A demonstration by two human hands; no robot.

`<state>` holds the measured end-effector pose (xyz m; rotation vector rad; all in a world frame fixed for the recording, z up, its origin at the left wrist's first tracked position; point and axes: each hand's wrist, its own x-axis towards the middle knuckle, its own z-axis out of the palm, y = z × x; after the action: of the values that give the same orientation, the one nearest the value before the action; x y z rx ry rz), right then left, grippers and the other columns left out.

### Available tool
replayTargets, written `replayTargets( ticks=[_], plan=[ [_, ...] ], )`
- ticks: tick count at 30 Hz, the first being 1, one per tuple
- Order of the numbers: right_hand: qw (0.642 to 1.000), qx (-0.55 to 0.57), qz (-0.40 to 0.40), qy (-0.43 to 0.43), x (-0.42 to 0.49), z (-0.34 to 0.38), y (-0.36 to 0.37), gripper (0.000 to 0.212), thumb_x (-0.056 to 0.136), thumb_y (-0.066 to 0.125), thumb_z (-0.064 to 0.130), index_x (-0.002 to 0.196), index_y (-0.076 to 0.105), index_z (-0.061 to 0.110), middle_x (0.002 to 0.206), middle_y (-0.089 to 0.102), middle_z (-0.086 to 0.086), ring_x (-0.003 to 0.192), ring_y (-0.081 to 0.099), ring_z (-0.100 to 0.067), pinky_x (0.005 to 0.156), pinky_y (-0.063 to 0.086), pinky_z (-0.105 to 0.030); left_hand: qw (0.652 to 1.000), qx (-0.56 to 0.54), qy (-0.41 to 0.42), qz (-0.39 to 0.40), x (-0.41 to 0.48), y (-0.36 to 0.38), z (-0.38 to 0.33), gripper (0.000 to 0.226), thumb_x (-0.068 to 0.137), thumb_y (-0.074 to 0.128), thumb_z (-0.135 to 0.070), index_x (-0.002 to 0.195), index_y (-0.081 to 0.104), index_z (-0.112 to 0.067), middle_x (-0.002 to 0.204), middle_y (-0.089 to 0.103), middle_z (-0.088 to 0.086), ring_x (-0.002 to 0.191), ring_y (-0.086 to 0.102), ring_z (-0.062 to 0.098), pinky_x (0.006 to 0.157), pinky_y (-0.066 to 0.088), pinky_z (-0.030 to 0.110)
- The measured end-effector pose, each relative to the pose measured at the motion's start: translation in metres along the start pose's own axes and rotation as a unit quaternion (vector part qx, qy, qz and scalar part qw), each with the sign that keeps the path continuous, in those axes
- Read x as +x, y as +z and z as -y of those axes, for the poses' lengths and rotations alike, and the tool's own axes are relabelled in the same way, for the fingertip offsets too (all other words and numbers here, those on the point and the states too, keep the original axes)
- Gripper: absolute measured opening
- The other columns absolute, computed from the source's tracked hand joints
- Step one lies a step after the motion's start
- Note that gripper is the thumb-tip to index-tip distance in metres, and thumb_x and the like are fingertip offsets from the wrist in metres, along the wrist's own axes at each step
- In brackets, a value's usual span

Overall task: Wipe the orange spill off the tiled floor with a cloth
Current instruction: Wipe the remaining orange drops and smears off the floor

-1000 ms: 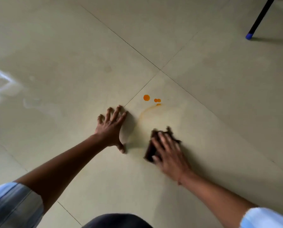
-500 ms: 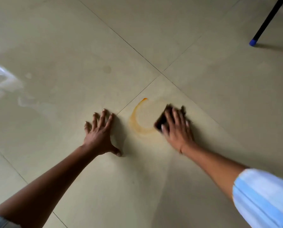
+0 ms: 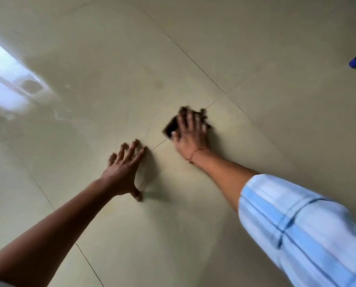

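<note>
My right hand (image 3: pixel 190 133) lies flat, fingers spread, on a dark brown cloth (image 3: pixel 171 126) and presses it onto the beige tiled floor (image 3: pixel 255 141) on a grout line, near where four tiles meet. The cloth shows at the hand's left side and past the fingertips; the picture is blurred there. No orange liquid is visible around the cloth. My left hand (image 3: pixel 124 170) is spread on the floor to the lower left of the cloth, bearing on fingertips and thumb, holding nothing.
A black leg with a blue foot cap (image 3: pixel 354 62) stands at the far right edge. A bright window reflection (image 3: pixel 9 79) glares on the tiles at the left. Grout lines cross just above the cloth.
My right hand has swept the cloth to the left and away over the curved orange smear, which no longer shows. The orange drops seen a second ago are gone. My left hand stays planted.
</note>
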<state>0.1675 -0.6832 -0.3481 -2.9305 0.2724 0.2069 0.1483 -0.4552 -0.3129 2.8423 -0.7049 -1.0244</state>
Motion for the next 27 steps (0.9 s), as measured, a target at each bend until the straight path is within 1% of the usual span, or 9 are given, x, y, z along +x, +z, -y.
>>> replayTargets(
  ticks=[2,5,8,11,14,17,19,23,27],
  plan=[
    [0.995,0.009,0.003,-0.103,-0.040,0.038,0.018,0.067,0.087,0.041,0.046,0.148,0.030,0.021,0.155,0.026,-0.015,0.142,0.024,-0.034,0.111,0.015,-0.046,1.000,-0.012,-0.004,-0.003,-0.001,-0.002,0.001,0.154,0.041,0.088,-0.057,0.152,-0.013,-0.025,0.158,-0.026,0.005,0.146,-0.019,0.032,0.118,0.004,0.051],
    [0.976,-0.003,0.066,-0.209,-0.139,-0.018,0.012,0.068,0.084,0.042,0.049,0.145,0.032,0.024,0.153,0.031,-0.012,0.139,0.031,-0.031,0.108,0.032,-0.048,1.000,-0.024,-0.008,-0.016,-0.007,-0.004,0.002,0.153,0.041,0.088,-0.056,0.152,-0.011,-0.021,0.159,-0.022,0.004,0.147,-0.017,0.029,0.120,0.005,0.049],
    [0.999,-0.010,0.011,-0.048,-0.099,-0.091,-0.010,0.065,0.087,0.038,0.048,0.146,0.034,0.019,0.152,0.032,-0.015,0.138,0.031,-0.035,0.105,0.034,-0.055,1.000,-0.024,-0.001,-0.012,-0.007,-0.005,-0.001,0.154,0.041,0.088,-0.057,0.152,-0.012,-0.019,0.159,-0.023,0.004,0.147,-0.018,0.030,0.119,0.005,0.049],
    [0.997,0.000,0.004,0.074,-0.009,-0.045,-0.015,0.065,0.092,0.033,0.046,0.149,0.024,0.015,0.157,0.018,-0.017,0.141,0.019,-0.038,0.112,0.018,-0.052,1.000,-0.022,0.001,-0.012,-0.002,-0.004,0.003,0.156,0.039,0.088,-0.059,0.152,-0.014,-0.019,0.158,-0.024,0.002,0.146,-0.019,0.030,0.118,0.002,0.049],
    [0.996,-0.014,-0.004,-0.084,-0.039,0.032,0.018,0.066,0.087,0.034,0.046,0.146,0.034,0.017,0.152,0.031,-0.018,0.139,0.029,-0.037,0.109,0.014,-0.047,0.999,-0.027,-0.003,-0.025,-0.004,-0.001,0.005,0.153,0.041,0.088,-0.058,0.153,-0.009,-0.019,0.160,-0.019,0.002,0.147,-0.015,0.029,0.119,0.004,0.046],
    [0.973,-0.026,0.068,-0.221,-0.130,-0.007,0.016,0.067,0.084,0.041,0.049,0.145,0.034,0.022,0.152,0.033,-0.014,0.138,0.034,-0.033,0.109,0.028,-0.047,0.998,-0.038,-0.024,-0.042,-0.017,0.002,0.005,0.146,0.048,0.085,-0.059,0.153,-0.008,-0.018,0.161,-0.018,0.005,0.148,-0.015,0.028,0.120,0.002,0.045],
    [0.983,-0.022,0.041,-0.178,-0.122,-0.049,0.002,0.067,0.084,0.040,0.050,0.144,0.035,0.021,0.151,0.034,-0.015,0.136,0.037,-0.034,0.103,0.037,-0.053,0.995,-0.055,-0.044,-0.072,-0.031,0.009,0.006,0.140,0.053,0.081,-0.063,0.153,-0.006,-0.019,0.161,-0.017,0.005,0.148,-0.014,0.029,0.120,0.002,0.048],
    [0.999,0.011,0.048,-0.002,-0.023,0.015,-0.002,0.065,0.093,0.036,0.046,0.150,0.020,0.019,0.159,0.010,-0.014,0.144,0.011,-0.035,0.113,0.012,-0.050,0.986,-0.090,-0.096,-0.102,-0.053,0.027,0.015,0.133,0.057,0.076,-0.068,0.153,-0.004,-0.023,0.161,-0.017,0.004,0.148,-0.011,0.030,0.119,0.003,0.052],
    [0.969,0.004,0.059,-0.238,-0.086,0.099,0.038,0.067,0.086,0.036,0.048,0.147,0.032,0.020,0.154,0.028,-0.016,0.142,0.025,-0.034,0.112,0.012,-0.045,0.972,-0.109,-0.188,-0.091,-0.078,0.030,0.050,0.138,0.053,0.079,-0.067,0.153,-0.005,-0.024,0.161,-0.017,0.003,0.148,-0.009,0.030,0.118,0.008,0.053]
  ],
)
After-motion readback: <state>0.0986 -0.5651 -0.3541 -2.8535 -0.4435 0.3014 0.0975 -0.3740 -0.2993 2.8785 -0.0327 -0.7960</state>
